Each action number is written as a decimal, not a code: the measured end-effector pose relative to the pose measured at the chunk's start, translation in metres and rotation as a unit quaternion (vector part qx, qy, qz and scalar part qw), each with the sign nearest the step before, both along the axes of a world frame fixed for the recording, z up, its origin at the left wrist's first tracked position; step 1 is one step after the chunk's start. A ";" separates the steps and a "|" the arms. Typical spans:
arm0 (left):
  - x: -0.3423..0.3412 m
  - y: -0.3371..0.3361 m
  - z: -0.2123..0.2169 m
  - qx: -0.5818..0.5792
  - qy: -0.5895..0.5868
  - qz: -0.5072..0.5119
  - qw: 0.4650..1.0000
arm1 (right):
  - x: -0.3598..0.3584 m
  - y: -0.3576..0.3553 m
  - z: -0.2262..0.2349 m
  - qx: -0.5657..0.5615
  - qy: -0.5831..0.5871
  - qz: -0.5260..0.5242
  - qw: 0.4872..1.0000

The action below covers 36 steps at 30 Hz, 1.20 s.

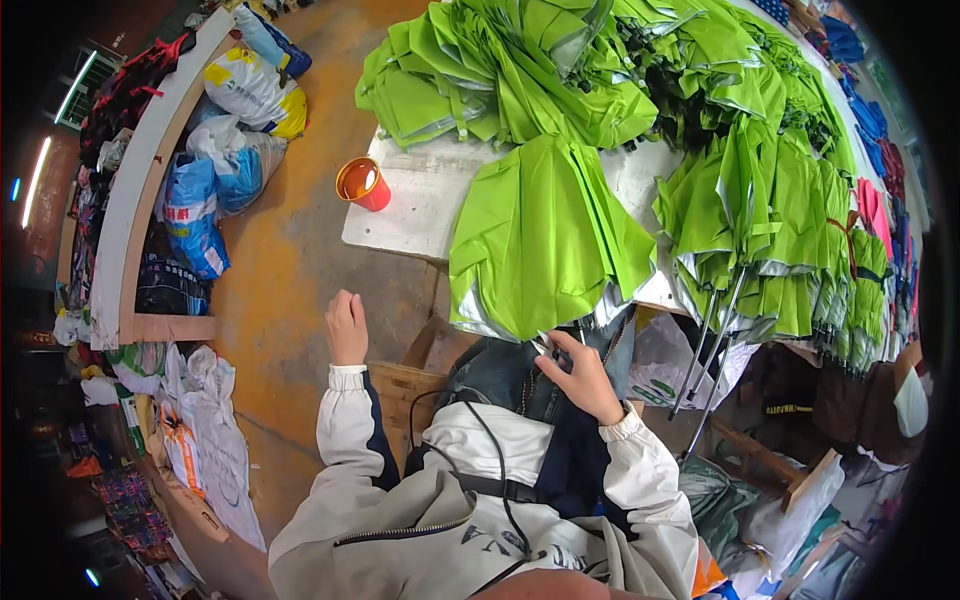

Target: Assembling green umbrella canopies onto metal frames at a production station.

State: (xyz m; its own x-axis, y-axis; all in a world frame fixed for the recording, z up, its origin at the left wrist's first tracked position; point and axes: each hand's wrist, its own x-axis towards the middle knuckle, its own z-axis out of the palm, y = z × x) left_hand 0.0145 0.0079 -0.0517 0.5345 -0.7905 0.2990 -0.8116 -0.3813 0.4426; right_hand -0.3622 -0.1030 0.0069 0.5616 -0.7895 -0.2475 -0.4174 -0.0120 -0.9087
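Observation:
A bright green umbrella [550,230] with a silvery lining lies partly folded over the front edge of the white table [410,215], its canopy hanging toward my lap. Just below its lower edge is my right hand [583,380], thumb and fingers closing on a small silvery pointed thing [542,345] that is too small to name. My left hand [347,328] is raised to the left, apart from the umbrella, with its fingers curled together. Whether a thread or other small thing is in those fingers cannot be seen.
A red cup [363,184] stands at the table's left corner. More green umbrellas [500,70] are heaped behind, and others [745,215] hang at the right with metal shafts [715,350] pointing down. Stuffed plastic bags [195,210] fill a wooden-framed shelf [150,190] at left.

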 end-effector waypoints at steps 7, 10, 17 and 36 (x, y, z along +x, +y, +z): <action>-0.002 0.007 -0.003 -0.007 0.017 0.014 1.000 | -0.002 0.005 -0.006 -0.008 -0.011 0.000 1.000; -0.002 0.009 -0.003 -0.012 0.039 0.017 0.999 | -0.002 0.006 -0.006 -0.004 -0.009 0.000 1.000; -0.001 0.007 0.001 -0.021 0.088 0.005 0.996 | -0.002 0.003 -0.003 0.000 -0.010 -0.001 1.000; 0.005 0.007 -0.006 -0.006 0.132 0.014 0.991 | -0.005 0.006 -0.006 0.001 0.023 0.004 1.000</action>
